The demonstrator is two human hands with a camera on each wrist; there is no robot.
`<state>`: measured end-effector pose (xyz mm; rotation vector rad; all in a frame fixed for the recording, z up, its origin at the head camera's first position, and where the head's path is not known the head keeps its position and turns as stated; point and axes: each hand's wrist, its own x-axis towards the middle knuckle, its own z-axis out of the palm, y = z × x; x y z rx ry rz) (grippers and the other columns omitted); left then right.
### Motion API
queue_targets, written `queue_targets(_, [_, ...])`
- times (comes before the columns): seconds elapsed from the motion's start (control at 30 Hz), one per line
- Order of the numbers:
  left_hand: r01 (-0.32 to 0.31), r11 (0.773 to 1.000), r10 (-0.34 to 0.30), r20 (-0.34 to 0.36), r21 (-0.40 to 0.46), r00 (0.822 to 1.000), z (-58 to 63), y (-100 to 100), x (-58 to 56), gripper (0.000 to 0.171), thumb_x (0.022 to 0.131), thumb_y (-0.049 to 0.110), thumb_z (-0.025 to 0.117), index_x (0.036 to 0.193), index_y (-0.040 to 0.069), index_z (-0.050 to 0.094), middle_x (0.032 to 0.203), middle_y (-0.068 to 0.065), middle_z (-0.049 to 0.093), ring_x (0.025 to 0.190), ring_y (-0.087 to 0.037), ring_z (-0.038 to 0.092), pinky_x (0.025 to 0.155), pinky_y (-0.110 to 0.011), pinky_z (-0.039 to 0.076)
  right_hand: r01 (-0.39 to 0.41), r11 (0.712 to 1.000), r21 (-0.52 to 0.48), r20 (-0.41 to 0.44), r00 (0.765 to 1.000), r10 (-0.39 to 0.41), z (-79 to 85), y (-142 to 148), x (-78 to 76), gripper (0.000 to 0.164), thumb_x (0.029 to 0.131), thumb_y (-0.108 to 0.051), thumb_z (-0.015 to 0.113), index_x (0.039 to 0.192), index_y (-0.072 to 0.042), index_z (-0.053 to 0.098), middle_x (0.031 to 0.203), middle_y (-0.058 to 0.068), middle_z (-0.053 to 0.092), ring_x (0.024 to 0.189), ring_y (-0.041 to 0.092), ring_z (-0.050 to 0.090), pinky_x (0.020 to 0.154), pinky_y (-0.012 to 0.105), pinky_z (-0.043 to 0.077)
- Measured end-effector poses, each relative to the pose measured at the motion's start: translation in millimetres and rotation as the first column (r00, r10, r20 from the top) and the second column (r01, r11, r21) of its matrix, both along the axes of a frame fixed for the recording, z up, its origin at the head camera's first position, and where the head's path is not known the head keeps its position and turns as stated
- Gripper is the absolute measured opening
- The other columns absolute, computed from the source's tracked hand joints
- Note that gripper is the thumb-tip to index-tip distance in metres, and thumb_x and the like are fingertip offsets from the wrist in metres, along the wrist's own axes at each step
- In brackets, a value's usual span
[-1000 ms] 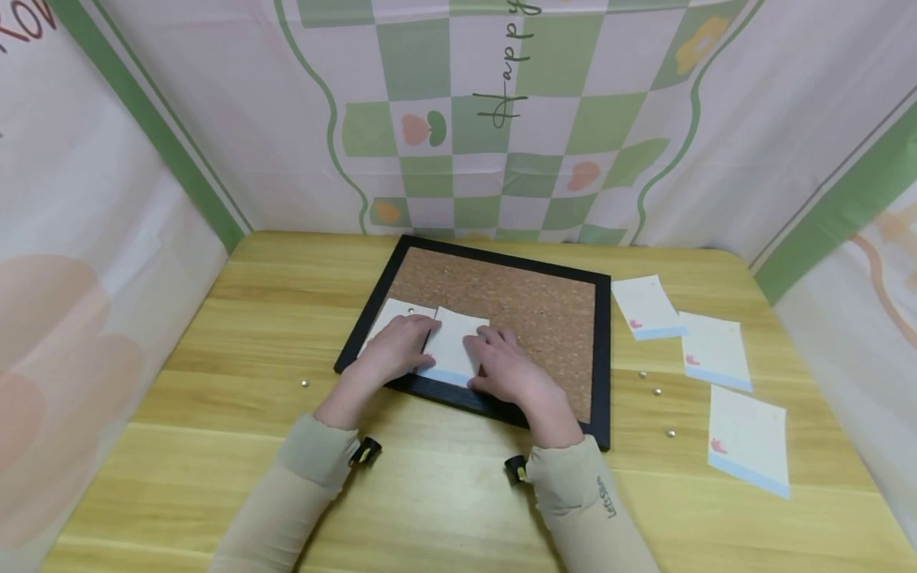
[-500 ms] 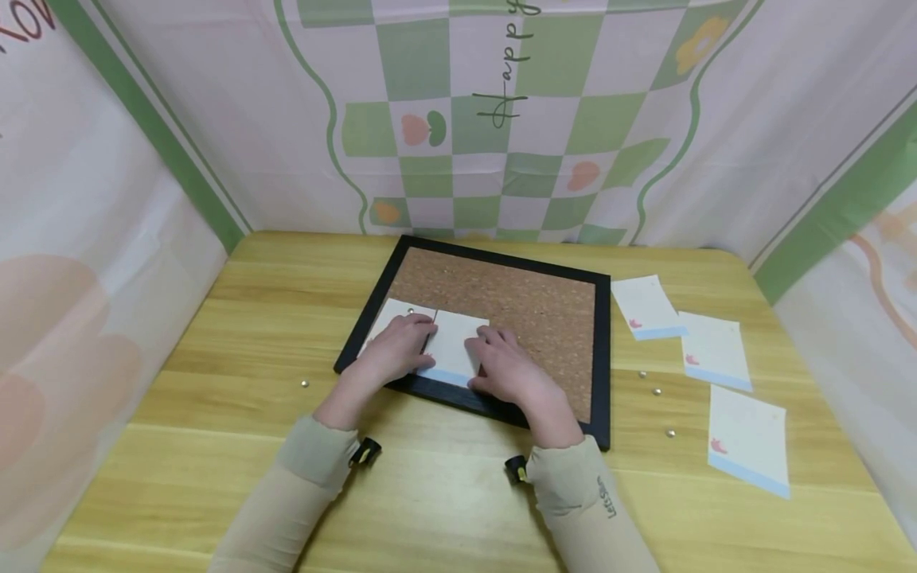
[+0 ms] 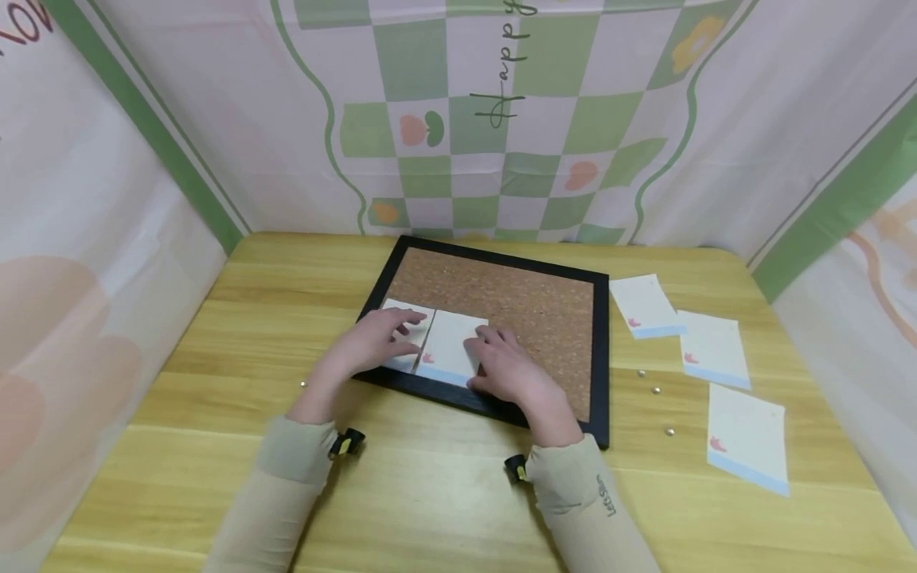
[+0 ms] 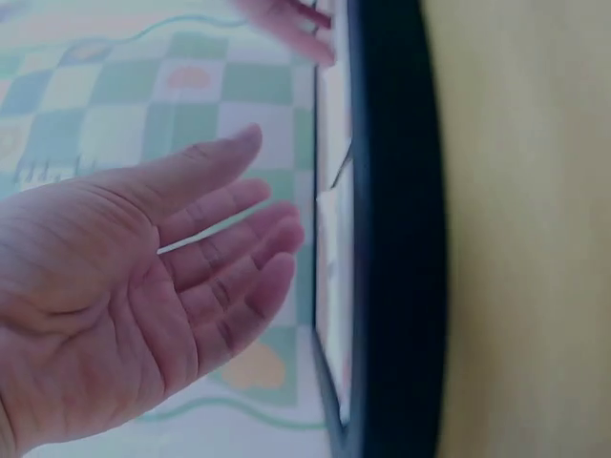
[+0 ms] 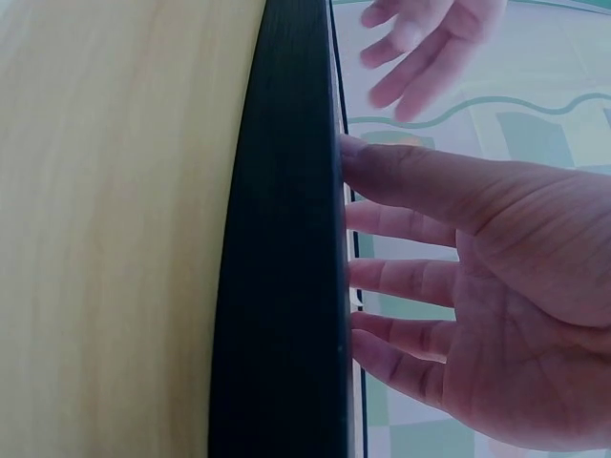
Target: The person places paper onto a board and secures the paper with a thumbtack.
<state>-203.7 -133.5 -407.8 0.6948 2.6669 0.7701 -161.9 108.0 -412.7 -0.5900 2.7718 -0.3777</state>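
Observation:
A black-framed cork board (image 3: 530,310) lies on the table. Two white cards with blue bottom strips lie side by side at its lower left: the left card (image 3: 408,307) and the right card (image 3: 453,338), which has a pink print at its corner. My left hand (image 3: 368,342) is raised over the left card, fingers spread and holding nothing; in the left wrist view its palm (image 4: 124,286) shows above the board. My right hand (image 3: 512,370) rests its fingertips at the right card's right edge. In the right wrist view its fingers (image 5: 401,277) are nearly straight, tips down at the board.
Three more cards lie right of the board: a far card (image 3: 645,302), a middle card (image 3: 714,346) and a near card (image 3: 748,434). Several silver pushpins (image 3: 669,432) lie beside them. One pushpin (image 3: 304,384) sits left of the board. A patterned cloth (image 3: 530,183) hangs behind the table (image 3: 430,493).
My left hand has lifted off the cards and moved left, uncovering the pink print and the seam between the two cards. The right hand has stayed in place.

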Motion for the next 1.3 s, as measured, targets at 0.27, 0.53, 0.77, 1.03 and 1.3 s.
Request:
queue_targets(0.27, [-0.049, 0.987, 0.050, 0.000, 0.151, 0.999, 12.2, -33, 4.2, 0.047, 0.098, 0.022, 0.065, 0.140, 0.006, 0.055, 0.132, -0.015, 0.065, 0.109, -0.027, 0.066, 0.092, -0.044, 0.056, -0.021, 0.999, -0.025, -0.024, 0.999, 0.021, 0.3, 2, 0.2, 0.048, 0.090, -0.025, 0.075, 0.132, -0.009, 0.059, 0.152, 0.020, 0.044, 0.137, 0.041, 0.040, 0.112, 0.054, 0.039])
queue_targets(0.53, [-0.104, 0.989, 0.106, -0.009, 0.103, 0.994, 8.6, -69, 14.9, 0.036, 0.098, 0.021, 0.065, 0.131, 0.007, 0.062, 0.105, -0.005, 0.071, 0.093, -0.018, 0.064, 0.080, -0.033, 0.054, -0.020, 0.999, -0.031, -0.025, 1.000, 0.019, -0.4, 2, -0.1, 0.047, 0.090, -0.026, 0.075, 0.131, -0.010, 0.060, 0.150, 0.018, 0.045, 0.136, 0.040, 0.041, 0.111, 0.054, 0.039])
queue_targets(0.77, [-0.118, 0.986, 0.122, -0.033, 0.121, 0.992, -3.2, -111, 27.5, 0.028, 0.097, 0.017, 0.065, 0.122, 0.003, 0.066, 0.102, -0.009, 0.072, 0.089, -0.017, 0.066, 0.078, -0.027, 0.054, -0.013, 0.999, -0.035, -0.027, 1.000, 0.012, -1.1, 3, -0.1, 0.048, 0.090, -0.027, 0.076, 0.131, -0.010, 0.060, 0.151, 0.017, 0.045, 0.136, 0.039, 0.041, 0.112, 0.054, 0.040])
queue_targets(1.03, [-0.159, 0.981, 0.158, 0.018, 0.110, 0.987, -11.9, -142, 37.8, 0.024, 0.095, 0.015, 0.067, 0.116, 0.004, 0.067, 0.104, -0.008, 0.072, 0.091, -0.015, 0.065, 0.077, -0.022, 0.054, -0.019, 0.999, -0.044, -0.033, 0.999, 0.018, -1.4, 5, 0.1, 0.049, 0.090, -0.027, 0.076, 0.132, -0.009, 0.059, 0.151, 0.019, 0.045, 0.136, 0.040, 0.041, 0.111, 0.054, 0.040])
queue_targets(1.3, [-0.133, 0.989, 0.123, 0.130, 0.070, 0.984, -14.1, -154, 45.4, 0.028, 0.088, 0.017, 0.076, 0.113, 0.009, 0.067, 0.102, -0.004, 0.071, 0.090, -0.011, 0.063, 0.078, -0.021, 0.054, -0.029, 0.999, -0.046, -0.034, 0.999, 0.027, -1.4, 5, 0.9, 0.045, 0.090, -0.027, 0.075, 0.129, -0.010, 0.060, 0.150, 0.018, 0.045, 0.136, 0.040, 0.040, 0.110, 0.054, 0.040])
